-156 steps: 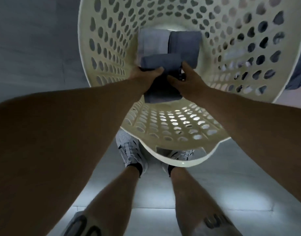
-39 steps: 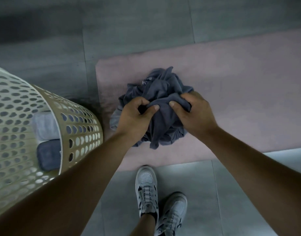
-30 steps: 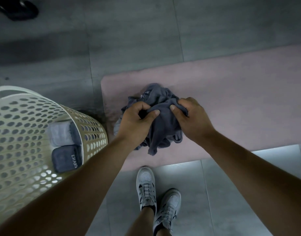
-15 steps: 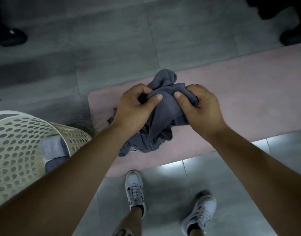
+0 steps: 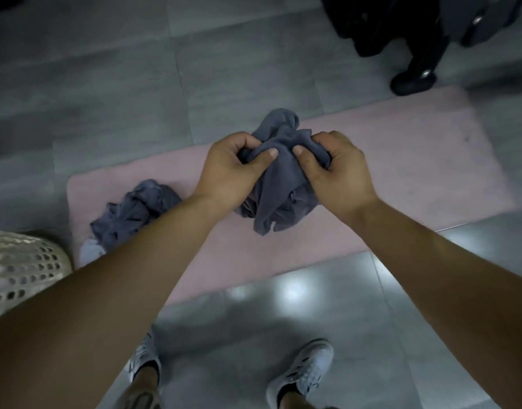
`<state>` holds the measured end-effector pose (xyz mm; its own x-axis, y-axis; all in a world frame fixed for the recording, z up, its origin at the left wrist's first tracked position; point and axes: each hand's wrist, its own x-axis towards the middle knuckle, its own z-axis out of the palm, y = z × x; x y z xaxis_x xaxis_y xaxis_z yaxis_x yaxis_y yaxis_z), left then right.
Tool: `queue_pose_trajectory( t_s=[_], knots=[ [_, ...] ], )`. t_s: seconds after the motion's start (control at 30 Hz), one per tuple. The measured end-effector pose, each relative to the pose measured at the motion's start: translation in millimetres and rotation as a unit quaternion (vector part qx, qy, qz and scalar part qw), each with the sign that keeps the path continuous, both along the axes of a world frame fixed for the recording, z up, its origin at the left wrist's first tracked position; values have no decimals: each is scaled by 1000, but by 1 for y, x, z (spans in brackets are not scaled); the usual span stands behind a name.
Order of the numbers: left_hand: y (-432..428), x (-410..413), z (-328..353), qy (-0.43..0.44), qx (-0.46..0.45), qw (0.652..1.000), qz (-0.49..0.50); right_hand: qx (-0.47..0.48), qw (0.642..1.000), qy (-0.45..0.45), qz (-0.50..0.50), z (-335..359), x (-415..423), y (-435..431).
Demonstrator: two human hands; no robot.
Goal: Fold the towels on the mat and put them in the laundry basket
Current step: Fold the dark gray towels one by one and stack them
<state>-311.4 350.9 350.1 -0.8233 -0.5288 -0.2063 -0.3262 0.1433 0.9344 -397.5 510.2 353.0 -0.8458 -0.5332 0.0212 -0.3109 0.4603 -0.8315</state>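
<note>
Single head-worn wide-angle view; faces steeply down, slightly forward, onto mat [image 5: 401,160] and floor [image 5: 106,98]; near.

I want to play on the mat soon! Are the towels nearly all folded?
Not yet. Done: can't tell, since the laundry basket shows only its wall. In hand: the left hand and right hand grip one grey towel, crumpled and unfolded. Left: folding that one, plus the crumpled pile lying on the pink mat.
</note>
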Motion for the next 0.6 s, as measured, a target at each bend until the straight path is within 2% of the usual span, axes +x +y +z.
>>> queue_pose_trajectory(
  t_s=[0.33, 0.6],
  knots=[
    [165, -148, -59, 7, 30, 1000, -4, 75, 996, 17, 38, -50, -159, 169],
    [257, -249, -139, -55, 50, 997, -1, 128, 989, -1, 74, -126, -278, 260]
  ],
)
